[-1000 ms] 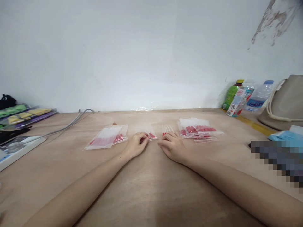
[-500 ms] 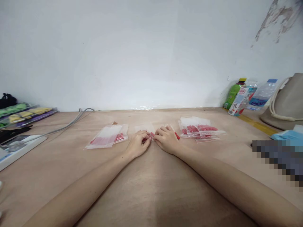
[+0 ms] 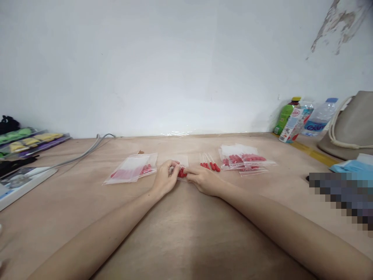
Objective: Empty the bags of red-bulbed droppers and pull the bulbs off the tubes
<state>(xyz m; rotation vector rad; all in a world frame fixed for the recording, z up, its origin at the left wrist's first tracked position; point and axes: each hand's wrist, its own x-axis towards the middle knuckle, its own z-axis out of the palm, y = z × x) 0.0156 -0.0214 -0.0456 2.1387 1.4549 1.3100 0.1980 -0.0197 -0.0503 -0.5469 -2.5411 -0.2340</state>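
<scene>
Head view: the left hand point(image 3: 166, 175) pinches the left side of a small clear plastic bag with a white panel point(image 3: 183, 159), which lies flat on the light-brown table point(image 3: 163, 233), nearer its far edge. The right hand point(image 3: 205, 181) touches the opposite side with its fingertips at the red tips; whether it grips one cannot be told. Slim pale sticks with red rounded tips point(image 3: 214, 166) lie loose just beyond the right hand. Toward the table's right edge, a stack of clear zip bags holding red-tipped pieces point(image 3: 244, 158) appears complete; a similar stack of bags toward the left edge point(image 3: 132, 169) also shows red contents. By judgement, the centre bag is partly filled, with the loose sticks unbagged.
</scene>
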